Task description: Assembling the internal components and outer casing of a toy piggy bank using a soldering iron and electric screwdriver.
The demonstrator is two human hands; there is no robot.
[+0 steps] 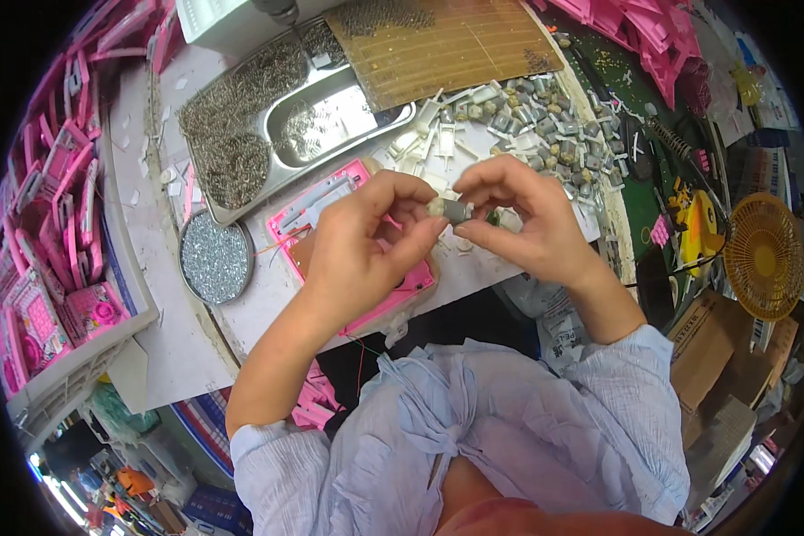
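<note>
Between both hands, above the work table, is a small grey cylindrical part (pixel 457 211) with a pale, knobbly end. My left hand (pixel 357 234) pinches the pale end between thumb and fingers. At the other end, the thumb and fingers of my right hand (pixel 531 219) close around its tip. Under my left hand lies a pink plastic housing (pixel 360 168) with grey pieces and thin coloured wires; my hand and forearm cover much of it. Many similar grey cylinders (pixel 545 125) are heaped just beyond my right hand, beside loose white plastic pieces (pixel 445 141).
A metal tray (pixel 277 116) holds piles of small springs, with a brown board (pixel 447 54) across its right side. A round dish (pixel 215 257) of tiny silvery parts stands at left. Pink housings (pixel 54 241) fill a crate at far left. At right is a yellow fan (pixel 765 256).
</note>
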